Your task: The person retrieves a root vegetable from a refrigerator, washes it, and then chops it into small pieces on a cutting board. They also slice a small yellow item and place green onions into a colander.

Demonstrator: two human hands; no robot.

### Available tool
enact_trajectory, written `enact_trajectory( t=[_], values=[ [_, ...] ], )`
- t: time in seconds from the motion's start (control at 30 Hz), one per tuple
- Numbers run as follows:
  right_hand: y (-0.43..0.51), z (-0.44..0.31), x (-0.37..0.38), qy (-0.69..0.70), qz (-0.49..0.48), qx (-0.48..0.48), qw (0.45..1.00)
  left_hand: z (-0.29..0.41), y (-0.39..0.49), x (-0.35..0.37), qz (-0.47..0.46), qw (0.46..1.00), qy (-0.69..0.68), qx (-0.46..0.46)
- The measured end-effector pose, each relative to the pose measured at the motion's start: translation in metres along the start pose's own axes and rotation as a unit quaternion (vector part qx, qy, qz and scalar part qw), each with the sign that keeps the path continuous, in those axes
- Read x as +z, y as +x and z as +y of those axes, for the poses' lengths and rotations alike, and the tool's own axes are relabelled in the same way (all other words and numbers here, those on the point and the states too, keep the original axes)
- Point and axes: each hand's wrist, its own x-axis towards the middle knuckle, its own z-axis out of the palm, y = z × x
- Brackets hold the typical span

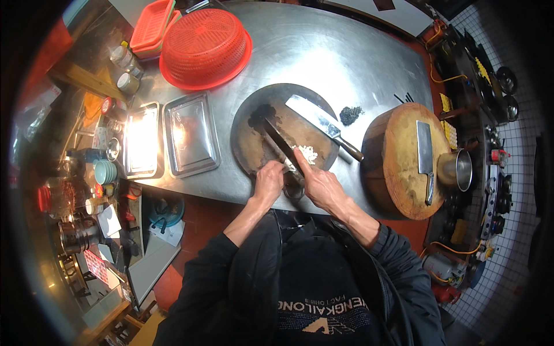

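Observation:
On a round, dark-stained chopping board (251, 149), my right hand (324, 187) grips a knife whose dark blade (280, 139) points away from me. Its index finger lies along the blade, and the handle is hidden in the hand. Just left of the blade, the bent fingers of my left hand (269, 181) hold a small white piece of food (289, 164). Chopped white bits (308, 155) are heaped on the board to the blade's right. Farther back, a wide cleaver (314, 116) rests on the board, its handle extending past the right rim.
A thick wooden block (396, 160) at right carries another cleaver (424, 147) and, at its edge, a metal pot (455, 170). Dark steel wool (351, 115) lies nearby. Metal trays (192, 134) and red plastic baskets (203, 47) occupy the left of the steel table (277, 34).

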Motion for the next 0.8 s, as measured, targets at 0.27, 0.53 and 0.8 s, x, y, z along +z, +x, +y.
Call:
enact_trajectory(
  t=[0.27, 0.53, 0.8],
  values=[
    [0.006, 0.007, 0.027, -0.041, -0.026, 0.025, 0.999, -0.002, 0.004, -0.002, -0.035, 0.999, 0.003, 0.011],
    [0.001, 0.005, 0.010, -0.006, -0.028, 0.019, 0.999, 0.005, -0.004, -0.004, 0.010, 1.000, -0.017, -0.022],
    [0.011, 0.011, 0.026, 0.011, -0.029, 0.013, 0.999, 0.003, 0.002, -0.005, -0.005, 0.999, -0.025, -0.025]
  ],
)
